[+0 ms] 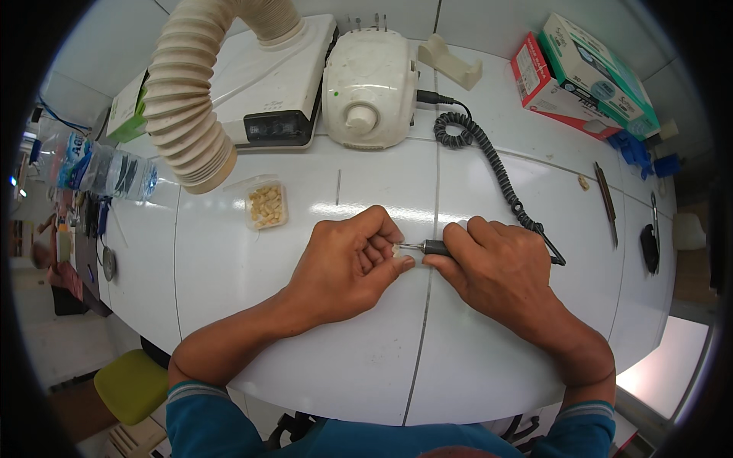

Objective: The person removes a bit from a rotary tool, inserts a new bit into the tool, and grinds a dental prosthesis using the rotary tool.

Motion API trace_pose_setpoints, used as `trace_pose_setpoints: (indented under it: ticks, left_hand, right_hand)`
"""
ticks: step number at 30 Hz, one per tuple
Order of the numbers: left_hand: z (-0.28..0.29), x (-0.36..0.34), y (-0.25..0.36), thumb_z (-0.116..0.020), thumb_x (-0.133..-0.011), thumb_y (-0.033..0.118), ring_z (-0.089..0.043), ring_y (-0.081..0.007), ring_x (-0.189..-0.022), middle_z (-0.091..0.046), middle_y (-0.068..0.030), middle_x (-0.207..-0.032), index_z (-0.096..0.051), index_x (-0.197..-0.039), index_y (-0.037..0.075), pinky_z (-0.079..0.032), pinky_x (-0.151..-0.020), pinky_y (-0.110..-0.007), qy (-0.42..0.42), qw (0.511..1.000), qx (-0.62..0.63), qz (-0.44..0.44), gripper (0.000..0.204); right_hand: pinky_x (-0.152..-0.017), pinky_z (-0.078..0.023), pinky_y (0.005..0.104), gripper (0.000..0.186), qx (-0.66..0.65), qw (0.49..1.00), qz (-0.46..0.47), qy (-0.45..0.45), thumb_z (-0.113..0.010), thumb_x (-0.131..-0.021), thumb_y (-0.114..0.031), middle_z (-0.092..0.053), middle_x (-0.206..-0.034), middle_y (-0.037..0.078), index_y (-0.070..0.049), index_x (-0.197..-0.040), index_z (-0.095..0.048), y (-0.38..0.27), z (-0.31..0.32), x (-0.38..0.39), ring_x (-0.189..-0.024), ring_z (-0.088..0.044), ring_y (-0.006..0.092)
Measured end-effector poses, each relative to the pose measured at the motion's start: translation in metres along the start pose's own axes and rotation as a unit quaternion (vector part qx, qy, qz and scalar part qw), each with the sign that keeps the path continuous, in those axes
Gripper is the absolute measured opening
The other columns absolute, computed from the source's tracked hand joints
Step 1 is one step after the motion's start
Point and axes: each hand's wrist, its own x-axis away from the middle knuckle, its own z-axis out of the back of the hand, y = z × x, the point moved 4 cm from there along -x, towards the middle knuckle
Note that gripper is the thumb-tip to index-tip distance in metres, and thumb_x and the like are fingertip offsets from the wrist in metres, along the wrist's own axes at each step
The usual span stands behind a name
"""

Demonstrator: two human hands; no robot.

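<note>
My left hand (336, 267) pinches a small whitish tooth-like piece (396, 249) between thumb and fingers; the fingertips hide most of it. My right hand (500, 271) grips a dark rotary handpiece (436, 247), held level and pointing left. Its thin metal tip reaches the piece, seemingly touching it. From the handpiece's rear, a black coiled cord (496, 164) runs back to a white control unit (368, 99) with a round knob. Beyond my left hand sits a clear plastic tub (285, 215) of yellowish tooth-like pieces. A thin metal rod (339, 187) lies to the right of that tub.
A ribbed beige hose (187, 114) hangs over the far left, by a white box-shaped machine (305, 76). Farther left lies a water bottle (99, 172). Cartons (580, 84) stand far right, with a slim brown tool (605, 202) nearer. A cream cradle (450, 65) lies at the back.
</note>
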Motion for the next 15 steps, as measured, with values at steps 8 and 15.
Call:
trace_pose_setpoints:
  ticks: [8, 15]
  left_hand:
    - [-0.0008, -0.0001, -0.0008, -0.090, -0.097, 0.011, -0.063, -0.0054, -0.074, -0.070, -0.0042, -0.086, -0.071, -0.107, -0.003, -0.052, -0.063, -0.023, -0.001, 1.000, 0.006, -0.003, 0.026]
    - [-0.0011, -0.0003, -0.0013, -0.090, -0.097, 0.011, -0.063, -0.0053, -0.074, -0.070, -0.0038, -0.085, -0.071, -0.107, -0.003, -0.052, -0.063, -0.022, 0.000, 1.000, 0.001, -0.008, 0.026]
  right_hand:
    - [-0.049, -0.047, 0.0349, 0.043, -0.003, 1.000, 0.001, 0.000, -0.087, -0.094, -0.049, -0.058, -0.070, 0.001, -0.012, -0.087, -0.066, -0.0004, -0.0001, 0.0003, -0.057, -0.064, 0.0172]
    - [-0.050, -0.048, 0.0345, 0.042, -0.002, 1.000, 0.000, 0.006, -0.087, -0.094, -0.049, -0.057, -0.072, 0.001, -0.013, -0.087, -0.066, -0.0006, 0.0004, 0.0006, -0.058, -0.064, 0.0170]
